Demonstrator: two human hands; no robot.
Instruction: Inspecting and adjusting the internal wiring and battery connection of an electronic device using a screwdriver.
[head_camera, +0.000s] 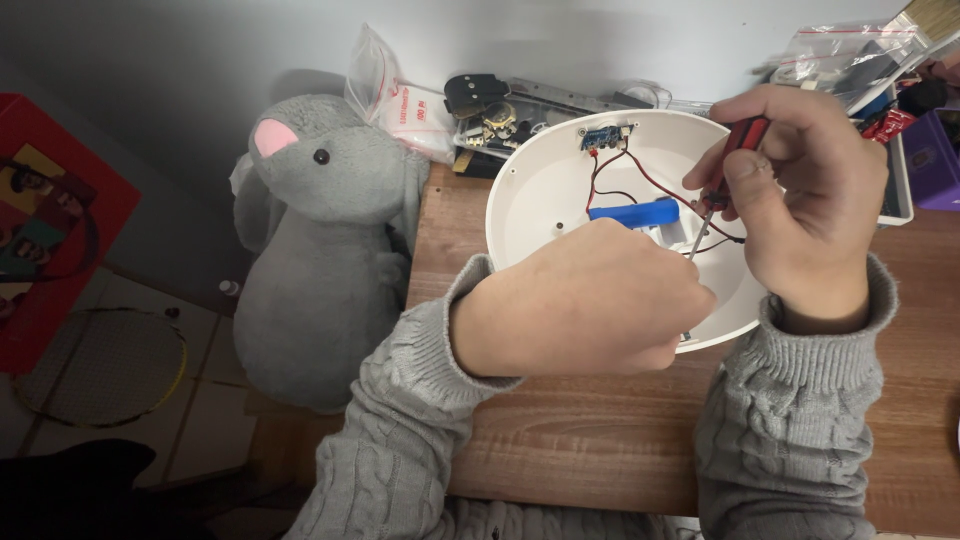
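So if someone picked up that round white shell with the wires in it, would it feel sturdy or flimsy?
Probably light: the white shell looks thin-walled and hollow. Likely stiff, since its rim keeps a clean curve under the left hand. Its domed shape may rock on the wooden table. The thin red wires look delicate, near the screwdriver in the right hand.

Head view, close, down onto table (560, 440)

Grey wall (200, 40), wooden table (600, 420), tiled floor (210, 420)

Grey plush mouse (310, 250) beside wooden table (600, 430), clear plastic bags (385, 95), badminton racket (100, 365) on floor, red box (50, 220)
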